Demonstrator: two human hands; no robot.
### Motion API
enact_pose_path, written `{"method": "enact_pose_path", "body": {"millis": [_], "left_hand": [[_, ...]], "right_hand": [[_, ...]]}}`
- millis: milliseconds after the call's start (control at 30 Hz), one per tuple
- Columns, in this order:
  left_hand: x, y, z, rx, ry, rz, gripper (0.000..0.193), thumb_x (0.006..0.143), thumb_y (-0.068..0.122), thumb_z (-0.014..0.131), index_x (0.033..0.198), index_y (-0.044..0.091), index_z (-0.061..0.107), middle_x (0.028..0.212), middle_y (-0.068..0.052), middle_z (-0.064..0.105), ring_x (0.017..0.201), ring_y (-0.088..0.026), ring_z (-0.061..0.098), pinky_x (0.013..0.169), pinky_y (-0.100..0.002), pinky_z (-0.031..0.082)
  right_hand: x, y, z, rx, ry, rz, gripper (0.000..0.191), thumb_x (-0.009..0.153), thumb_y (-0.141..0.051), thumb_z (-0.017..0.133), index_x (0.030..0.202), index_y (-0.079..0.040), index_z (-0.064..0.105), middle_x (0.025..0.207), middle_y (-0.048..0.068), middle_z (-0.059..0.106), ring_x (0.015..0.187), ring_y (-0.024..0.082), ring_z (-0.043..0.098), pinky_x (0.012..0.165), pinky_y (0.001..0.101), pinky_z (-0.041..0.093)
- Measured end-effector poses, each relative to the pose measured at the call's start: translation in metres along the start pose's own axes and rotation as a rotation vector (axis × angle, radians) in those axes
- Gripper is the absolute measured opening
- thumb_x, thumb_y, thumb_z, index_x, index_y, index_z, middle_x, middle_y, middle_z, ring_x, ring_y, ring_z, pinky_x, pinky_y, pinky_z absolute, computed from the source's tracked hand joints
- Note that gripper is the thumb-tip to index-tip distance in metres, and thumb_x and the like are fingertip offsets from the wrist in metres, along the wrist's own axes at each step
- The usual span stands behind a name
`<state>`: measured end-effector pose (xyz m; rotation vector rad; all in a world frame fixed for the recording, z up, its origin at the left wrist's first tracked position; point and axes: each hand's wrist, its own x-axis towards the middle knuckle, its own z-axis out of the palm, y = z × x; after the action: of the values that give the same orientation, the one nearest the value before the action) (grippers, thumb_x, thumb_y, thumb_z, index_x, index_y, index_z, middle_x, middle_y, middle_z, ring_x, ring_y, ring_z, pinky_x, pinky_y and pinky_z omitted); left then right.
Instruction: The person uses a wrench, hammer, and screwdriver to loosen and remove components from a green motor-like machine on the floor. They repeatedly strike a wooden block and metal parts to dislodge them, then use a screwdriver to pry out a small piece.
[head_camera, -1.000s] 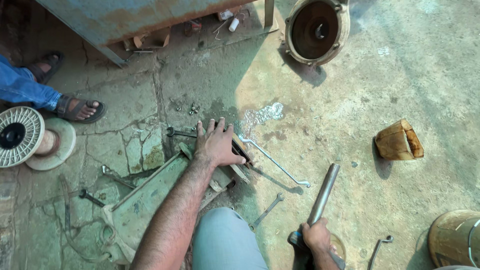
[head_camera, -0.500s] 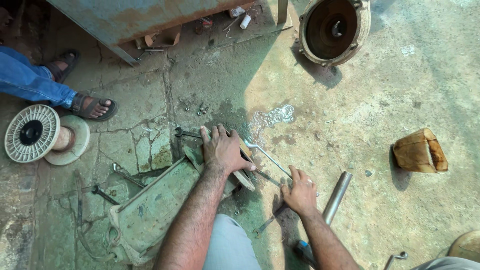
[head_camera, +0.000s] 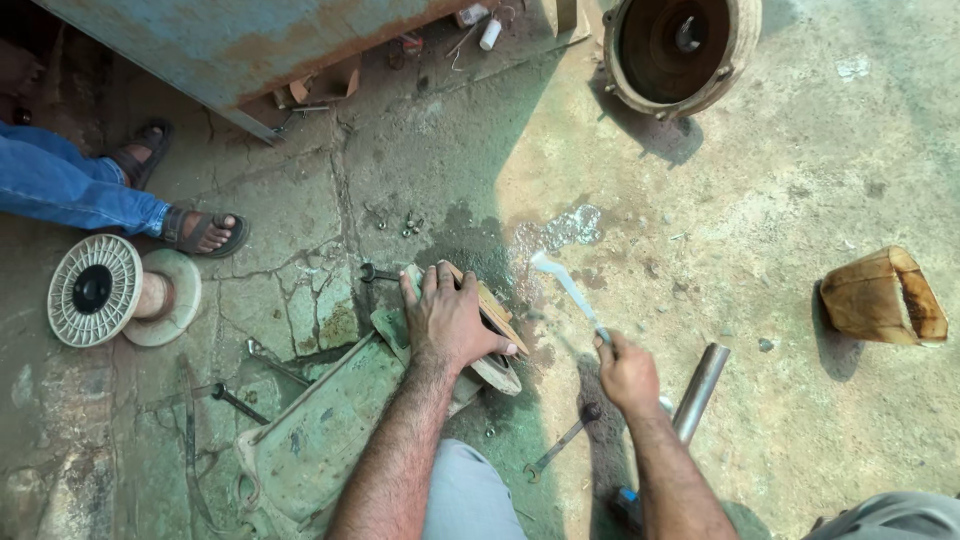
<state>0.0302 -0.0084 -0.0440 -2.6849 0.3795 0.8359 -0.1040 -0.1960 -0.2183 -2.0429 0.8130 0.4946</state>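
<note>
The left hand (head_camera: 450, 318) presses flat on the green metal part (head_camera: 330, 430) (steadying it); the right hand (head_camera: 627, 372) grips a spanner (head_camera: 570, 288), needing seating on a fastener.

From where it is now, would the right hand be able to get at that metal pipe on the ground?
Probably yes: the right hand lies just beside the metal pipe with bare floor between, but it holds a spanner.
</note>
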Motion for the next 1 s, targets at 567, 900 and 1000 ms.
{"method": "enact_pose_path", "body": {"millis": [567,900,1000], "left_hand": [[-0.009,-0.011,-0.005,-0.065,0.043,0.005,0.127,0.063,0.077,0.085,0.156,0.007,0.034,0.165,-0.024,0.025,0.154,-0.036,0.023,0.125,-0.065,0.005],[-0.008,-0.018,-0.005,-0.052,0.037,0.056,0.129,0.062,0.078,0.085,0.157,0.008,0.032,0.164,-0.028,0.024,0.153,-0.04,0.022,0.123,-0.067,0.004],[-0.009,-0.021,-0.005,-0.043,0.044,0.061,0.127,0.063,0.078,0.085,0.156,0.007,0.035,0.162,-0.028,0.03,0.154,-0.04,0.023,0.124,-0.068,0.003]], "right_hand": [[-0.043,-0.167,-0.095,-1.104,-0.186,-0.246,0.037,0.114,-0.03,0.038,0.114,-0.013,0.071,0.086,0.006,0.069,0.069,0.011,0.066,0.059,0.0308,0.063],[-0.039,-0.224,-0.064,-1.376,-0.188,-0.402,0.025,0.107,-0.031,0.057,0.108,-0.01,0.072,0.08,0.007,0.069,0.061,0.01,0.057,0.049,0.029,0.049],[-0.051,-0.207,-0.057,-1.379,-0.165,-0.444,0.024,0.108,-0.027,0.057,0.106,-0.009,0.073,0.078,0.006,0.068,0.058,0.007,0.053,0.046,0.0266,0.045]]}}
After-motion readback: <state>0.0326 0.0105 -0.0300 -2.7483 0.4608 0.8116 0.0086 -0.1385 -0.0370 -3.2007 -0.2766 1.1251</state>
